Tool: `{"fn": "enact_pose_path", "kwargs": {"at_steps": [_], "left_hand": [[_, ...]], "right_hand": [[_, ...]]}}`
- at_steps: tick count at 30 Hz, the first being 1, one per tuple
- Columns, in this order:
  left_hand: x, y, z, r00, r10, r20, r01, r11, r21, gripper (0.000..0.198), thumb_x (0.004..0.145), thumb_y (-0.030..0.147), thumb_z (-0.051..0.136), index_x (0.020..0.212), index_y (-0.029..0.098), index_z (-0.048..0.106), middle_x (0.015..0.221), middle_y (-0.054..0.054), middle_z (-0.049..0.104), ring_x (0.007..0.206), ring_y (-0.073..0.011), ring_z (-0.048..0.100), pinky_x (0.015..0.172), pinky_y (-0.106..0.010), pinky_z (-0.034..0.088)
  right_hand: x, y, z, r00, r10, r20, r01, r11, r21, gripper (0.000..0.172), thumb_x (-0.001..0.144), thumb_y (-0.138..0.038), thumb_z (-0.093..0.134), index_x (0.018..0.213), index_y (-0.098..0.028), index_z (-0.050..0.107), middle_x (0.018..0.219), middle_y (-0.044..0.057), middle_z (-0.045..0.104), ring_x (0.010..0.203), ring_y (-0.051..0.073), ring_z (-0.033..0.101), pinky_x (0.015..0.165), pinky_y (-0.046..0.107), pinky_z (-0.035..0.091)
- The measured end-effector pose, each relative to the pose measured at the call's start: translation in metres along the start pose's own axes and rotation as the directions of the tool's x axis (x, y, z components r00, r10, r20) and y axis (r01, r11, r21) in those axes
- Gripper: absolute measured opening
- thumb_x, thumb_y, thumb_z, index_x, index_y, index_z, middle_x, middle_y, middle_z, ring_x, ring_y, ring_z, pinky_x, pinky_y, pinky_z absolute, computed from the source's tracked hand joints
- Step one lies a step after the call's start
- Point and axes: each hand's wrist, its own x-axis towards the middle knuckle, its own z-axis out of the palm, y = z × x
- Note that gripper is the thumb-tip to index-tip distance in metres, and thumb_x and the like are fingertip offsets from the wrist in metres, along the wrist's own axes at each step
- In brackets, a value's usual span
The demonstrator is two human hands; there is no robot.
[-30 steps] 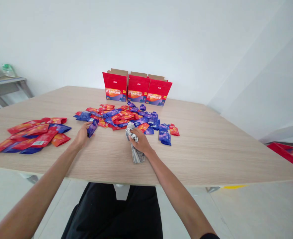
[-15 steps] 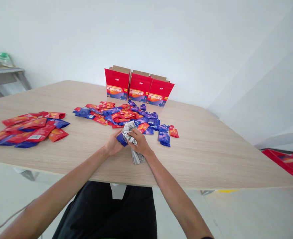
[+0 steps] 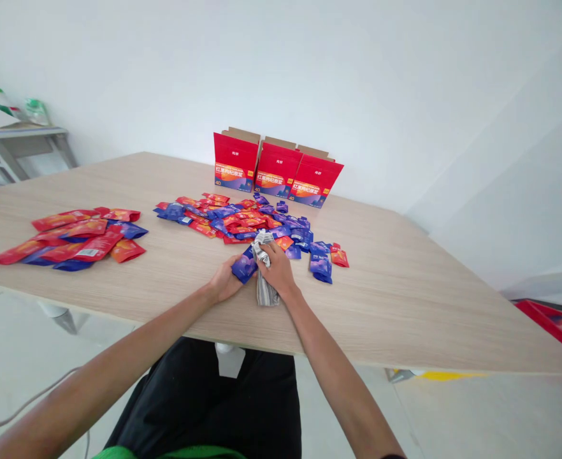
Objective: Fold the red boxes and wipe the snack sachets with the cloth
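Holding what is the left hand [image 3: 222, 285]?
— A blue sachet [image 3: 243, 268], pinched between thumb and fingers, low over the near part of the table [image 3: 405, 306], just beside the silver stack [image 3: 264, 292].
— And the right hand [image 3: 278, 271]?
— It is closed around this stack, which stands on its end.
— How to do it well, in your opinion?
— I think: lay the sachet flat against the stack, edges aligned, and loosen the right fingers only a little, so nothing slips toward the loose pile [image 3: 243, 220].
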Motion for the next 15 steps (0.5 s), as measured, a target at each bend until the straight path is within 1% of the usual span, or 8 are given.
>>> {"fn": "enact_pose_path", "kwargs": {"at_steps": [1, 3, 6, 8, 10, 12, 13, 15], "left_hand": [[0.0, -0.001, 0.0, 1.0, -0.015, 0.008, 0.015, 1.0, 0.016, 0.031, 0.101, 0.019, 0.046, 0.104, 0.009, 0.074, 0.095, -0.014, 0.079, 0.076, -0.0206, 0.073, 0.064, -0.031, 0.058], [0.001, -0.002, -0.001, 0.999, -0.035, 0.031, 0.034, 0.999, 0.034, 0.031, 0.101, 0.021, 0.046, 0.107, 0.008, 0.074, 0.095, -0.015, 0.079, 0.078, -0.0225, 0.074, 0.062, -0.032, 0.058], [0.002, -0.003, -0.002, 0.999, -0.009, 0.039, 0.009, 1.0, -0.002, 0.026, 0.099, 0.019, 0.049, 0.1, 0.011, 0.074, 0.089, -0.011, 0.078, 0.071, -0.02, 0.072, 0.062, -0.03, 0.058], [0.002, -0.003, -0.005, 0.999, 0.02, 0.032, -0.019, 1.0, -0.02, 0.025, 0.098, 0.016, 0.049, 0.093, 0.012, 0.074, 0.084, -0.01, 0.077, 0.068, -0.0182, 0.071, 0.065, -0.028, 0.059], [0.001, -0.002, -0.007, 0.999, 0.023, 0.043, -0.023, 1.0, -0.004, 0.026, 0.097, 0.013, 0.049, 0.09, 0.012, 0.073, 0.084, -0.01, 0.077, 0.069, -0.0182, 0.072, 0.067, -0.027, 0.06], [0.0, -0.001, -0.009, 0.998, 0.005, 0.064, -0.007, 1.0, 0.023, 0.025, 0.097, 0.013, 0.048, 0.091, 0.011, 0.073, 0.087, -0.012, 0.078, 0.071, -0.0193, 0.073, 0.068, -0.028, 0.06], [0.0, -0.001, -0.009, 0.998, 0.002, 0.068, -0.004, 1.0, 0.026, 0.025, 0.097, 0.013, 0.049, 0.092, 0.011, 0.073, 0.087, -0.012, 0.078, 0.071, -0.0195, 0.073, 0.067, -0.028, 0.06], [0.001, 0.0, -0.008, 0.998, 0.011, 0.056, -0.011, 1.0, 0.004, 0.025, 0.097, 0.015, 0.049, 0.091, 0.012, 0.073, 0.083, -0.01, 0.077, 0.069, -0.0188, 0.072, 0.065, -0.028, 0.06]], "right_hand": [[0.0, 0.003, -0.001, 0.999, 0.028, -0.024, -0.028, 1.0, 0.008, 0.031, 0.093, -0.023, 0.062, 0.123, -0.021, 0.07, 0.122, 0.015, 0.067, 0.115, 0.031, 0.065, 0.102, 0.047, 0.055], [-0.001, 0.008, -0.005, 0.999, 0.024, -0.027, -0.023, 1.0, 0.013, 0.031, 0.093, -0.023, 0.062, 0.123, -0.021, 0.071, 0.122, 0.015, 0.067, 0.116, 0.031, 0.065, 0.102, 0.047, 0.055], [-0.002, 0.005, -0.008, 0.993, -0.101, 0.054, 0.101, 0.995, 0.016, 0.031, 0.091, -0.024, 0.066, 0.121, -0.023, 0.071, 0.119, 0.013, 0.067, 0.111, 0.03, 0.065, 0.098, 0.045, 0.056], [-0.002, -0.004, -0.006, 0.962, -0.225, 0.151, 0.222, 0.974, 0.036, 0.031, 0.09, -0.026, 0.069, 0.121, -0.024, 0.071, 0.118, 0.012, 0.068, 0.108, 0.029, 0.065, 0.096, 0.043, 0.056], [-0.002, -0.014, -0.003, 0.908, -0.343, 0.242, 0.336, 0.939, 0.073, 0.031, 0.089, -0.027, 0.07, 0.12, -0.024, 0.071, 0.119, 0.012, 0.069, 0.106, 0.029, 0.065, 0.095, 0.043, 0.055], [-0.002, -0.021, 0.0, 0.863, -0.416, 0.287, 0.404, 0.909, 0.102, 0.032, 0.088, -0.026, 0.071, 0.12, -0.024, 0.072, 0.12, 0.012, 0.069, 0.106, 0.029, 0.066, 0.094, 0.042, 0.056], [-0.001, -0.023, 0.001, 0.857, -0.425, 0.29, 0.414, 0.904, 0.102, 0.032, 0.088, -0.025, 0.071, 0.12, -0.023, 0.072, 0.119, 0.012, 0.069, 0.105, 0.029, 0.066, 0.094, 0.043, 0.056], [0.0, -0.02, 0.0, 0.891, -0.378, 0.253, 0.374, 0.925, 0.064, 0.033, 0.087, -0.025, 0.072, 0.12, -0.023, 0.072, 0.119, 0.012, 0.068, 0.106, 0.03, 0.065, 0.094, 0.044, 0.056]]}}
